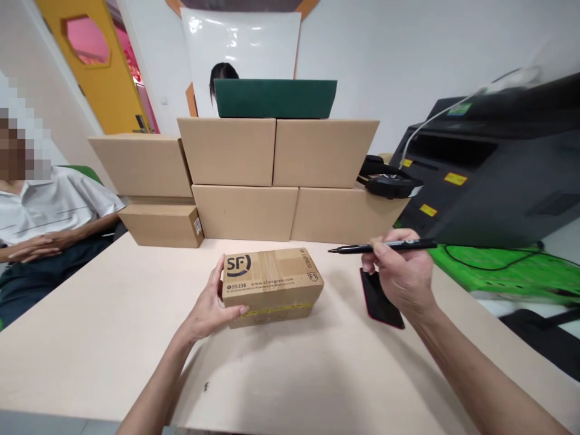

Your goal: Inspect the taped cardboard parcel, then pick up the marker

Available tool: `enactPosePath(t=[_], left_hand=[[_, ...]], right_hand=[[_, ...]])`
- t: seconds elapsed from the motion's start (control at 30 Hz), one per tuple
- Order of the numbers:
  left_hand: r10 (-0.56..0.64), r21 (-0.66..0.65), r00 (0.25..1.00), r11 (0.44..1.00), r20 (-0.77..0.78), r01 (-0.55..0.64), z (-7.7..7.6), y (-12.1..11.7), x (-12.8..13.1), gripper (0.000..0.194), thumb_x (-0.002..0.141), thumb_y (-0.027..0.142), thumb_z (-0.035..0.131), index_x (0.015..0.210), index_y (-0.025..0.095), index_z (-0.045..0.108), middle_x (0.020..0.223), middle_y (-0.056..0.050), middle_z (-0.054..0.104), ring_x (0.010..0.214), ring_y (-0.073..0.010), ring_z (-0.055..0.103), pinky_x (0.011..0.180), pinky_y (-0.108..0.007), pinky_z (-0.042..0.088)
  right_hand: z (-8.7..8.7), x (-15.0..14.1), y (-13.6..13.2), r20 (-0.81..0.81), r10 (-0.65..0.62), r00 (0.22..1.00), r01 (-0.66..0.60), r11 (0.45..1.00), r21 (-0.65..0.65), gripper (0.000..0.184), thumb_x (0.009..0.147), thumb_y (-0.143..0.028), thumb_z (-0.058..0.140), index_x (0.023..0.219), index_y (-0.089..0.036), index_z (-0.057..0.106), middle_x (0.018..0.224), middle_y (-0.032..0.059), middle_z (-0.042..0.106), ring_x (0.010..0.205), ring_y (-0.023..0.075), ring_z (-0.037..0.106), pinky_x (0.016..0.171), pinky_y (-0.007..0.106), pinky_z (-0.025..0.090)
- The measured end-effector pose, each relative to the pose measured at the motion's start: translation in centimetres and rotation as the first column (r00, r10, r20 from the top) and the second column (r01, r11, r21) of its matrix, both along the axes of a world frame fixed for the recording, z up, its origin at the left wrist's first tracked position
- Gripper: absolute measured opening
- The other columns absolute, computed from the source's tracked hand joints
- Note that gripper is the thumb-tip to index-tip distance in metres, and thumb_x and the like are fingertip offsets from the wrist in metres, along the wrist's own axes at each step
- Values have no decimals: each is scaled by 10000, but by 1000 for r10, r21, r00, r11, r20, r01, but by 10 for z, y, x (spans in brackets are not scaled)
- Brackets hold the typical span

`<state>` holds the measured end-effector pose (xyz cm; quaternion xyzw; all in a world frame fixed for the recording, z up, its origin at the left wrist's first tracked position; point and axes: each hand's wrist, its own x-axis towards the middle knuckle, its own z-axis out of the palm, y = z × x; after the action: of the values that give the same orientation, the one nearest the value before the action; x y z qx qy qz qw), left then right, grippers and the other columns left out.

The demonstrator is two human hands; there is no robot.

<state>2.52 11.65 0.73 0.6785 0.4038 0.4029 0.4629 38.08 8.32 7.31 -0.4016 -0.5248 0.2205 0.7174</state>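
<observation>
A small cardboard SF Express parcel (272, 285) lies on the pale wooden table (113, 344), its long side facing me and yellow tape around its lower part. My left hand (211, 302) grips its left end, with the thumb toward the front and the fingers against the end. My right hand (401, 275) is shut on a black marker pen (357, 248), held level with the tip pointing left, to the right of the parcel. A black smartphone (379, 302) lies face down on the table, partly hidden below that hand.
Stacked cardboard boxes (244, 211) stand behind the parcel, with a dark green box (275, 98) on top. A black device (389, 183) sits on the stack. A large black printer (489, 175) and a green crate (507, 272) are at right. A seated person (49, 223) is at left.
</observation>
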Motion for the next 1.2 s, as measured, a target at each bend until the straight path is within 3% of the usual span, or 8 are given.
enactPosePath(t=[0.1,0.3,0.43,0.6,0.7,0.8,1.0,1.2], left_hand=[[13,45,1000,999,-8,-13,-5,1,0,1303,671,510,852,1638,196,37,1669,-217,221,1535,-402,259,1244,-579,223],[57,108,995,993,-78,-48,-12,4,-2,1280,665,529,845,1641,205,81,1673,-209,193,1544,-402,218,1255,-571,170],[73,134,992,989,-101,-59,-14,4,-3,1258,664,531,842,1642,224,112,1681,-187,196,1544,-419,209,1247,-561,210],[72,130,995,990,-69,-63,-17,3,-3,1226,671,511,839,1641,229,145,1653,-178,275,1495,-443,304,1204,-591,300],[76,118,996,991,-51,-70,-20,4,-2,1224,662,494,847,1639,243,155,1646,-169,287,1473,-440,345,1185,-590,334],[68,107,997,992,-24,-65,-23,4,-1,1229,654,469,858,1638,246,156,1649,-171,279,1466,-430,363,1181,-567,348],[59,104,998,993,2,-58,-28,6,-1,1247,644,443,870,1641,255,144,1647,-174,278,1462,-417,381,1177,-546,365],[63,123,998,990,31,-66,-31,6,0,1230,651,441,867,1639,253,158,1629,-173,312,1475,-411,369,1180,-544,364]], right_hand=[[12,-33,-7,-168,245,955,-250,968,-5,297,744,-337,858,822,-248,585,664,-61,637,452,107,567,436,238,438],[5,-77,-7,-144,493,858,-514,824,-239,340,816,-509,791,940,-200,727,662,29,732,576,184,681,568,315,544],[0,-95,-2,-112,520,847,-529,802,-277,297,764,-363,861,826,-231,602,648,-52,650,546,108,568,537,229,437],[5,-112,6,24,579,815,-542,778,-318,256,892,-442,694,803,-227,589,555,-68,561,471,102,463,498,237,380],[9,-121,10,221,514,829,-399,821,-409,249,896,-436,657,807,-205,682,630,-25,605,510,117,491,507,257,391],[9,-127,13,342,412,844,-283,885,-369,196,830,-402,717,777,-216,687,708,-13,633,595,135,532,561,263,418],[9,-137,20,376,368,850,-260,915,-309,235,831,-397,660,690,-236,564,610,-46,532,554,130,467,531,251,371],[14,-145,24,388,459,799,-304,865,-399,277,822,-386,646,633,-230,516,572,-52,491,526,117,434,515,240,352]])
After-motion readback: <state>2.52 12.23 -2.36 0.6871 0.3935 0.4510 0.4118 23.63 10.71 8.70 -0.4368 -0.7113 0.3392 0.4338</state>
